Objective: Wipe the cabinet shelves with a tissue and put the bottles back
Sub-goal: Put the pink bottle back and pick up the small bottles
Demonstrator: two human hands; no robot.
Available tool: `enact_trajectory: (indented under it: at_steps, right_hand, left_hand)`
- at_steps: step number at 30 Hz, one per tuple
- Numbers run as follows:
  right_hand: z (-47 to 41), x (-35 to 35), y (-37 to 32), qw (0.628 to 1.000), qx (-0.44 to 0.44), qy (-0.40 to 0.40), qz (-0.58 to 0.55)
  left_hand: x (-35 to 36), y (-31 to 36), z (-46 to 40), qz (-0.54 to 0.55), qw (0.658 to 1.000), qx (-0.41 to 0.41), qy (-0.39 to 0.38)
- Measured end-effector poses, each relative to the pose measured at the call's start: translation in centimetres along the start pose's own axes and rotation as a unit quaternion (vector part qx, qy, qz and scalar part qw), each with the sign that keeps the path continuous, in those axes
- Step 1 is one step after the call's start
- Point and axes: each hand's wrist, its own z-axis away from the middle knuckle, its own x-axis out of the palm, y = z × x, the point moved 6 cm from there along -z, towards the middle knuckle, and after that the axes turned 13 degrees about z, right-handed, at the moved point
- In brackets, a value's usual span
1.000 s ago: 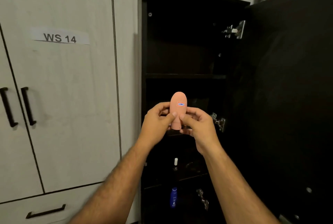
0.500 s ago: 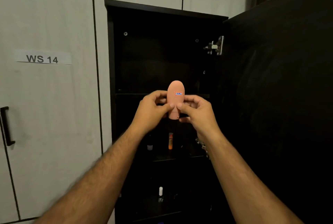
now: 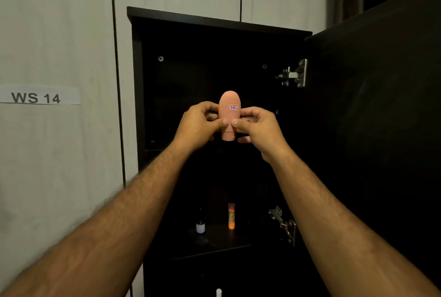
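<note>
Both hands, left (image 3: 199,127) and right (image 3: 256,127), pinch the pink bottle (image 3: 229,115) upright at mid-frame in front of the open cabinet (image 3: 214,22)'s dark top bay, with two small bottles (image 3: 231,219) sitting on the shelf (image 3: 214,244) lower down.

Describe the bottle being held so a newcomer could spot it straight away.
Look at the tall dark cabinet with its door open, beside the white doors. In front of its upper compartment, the left hand and right hand pinch the pink bottle. It alone is egg-shaped, cap down, with a small label; the other bottles stand on shelves below.
</note>
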Motion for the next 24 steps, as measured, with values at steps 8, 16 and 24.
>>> enact_trajectory:
  at_steps: [8, 16, 24]
  right_hand:
    - [-3.9, 3.0, 1.4, 0.997, 0.022, 0.005, 0.067]
    - [-6.6, 4.5, 2.7, 0.987, 0.031, 0.024, 0.158]
    - [-7.2, 4.5, 3.8, 0.982, 0.046, 0.014, 0.184]
  left_hand:
    - [-1.4, -3.4, -3.8, -0.050, 0.998, -0.030, 0.018]
    - [-1.7, -5.5, -5.7, -0.076, 0.993, -0.089, 0.010]
    - [-0.9, -6.3, -6.1, -0.097, 0.988, -0.116, 0.010]
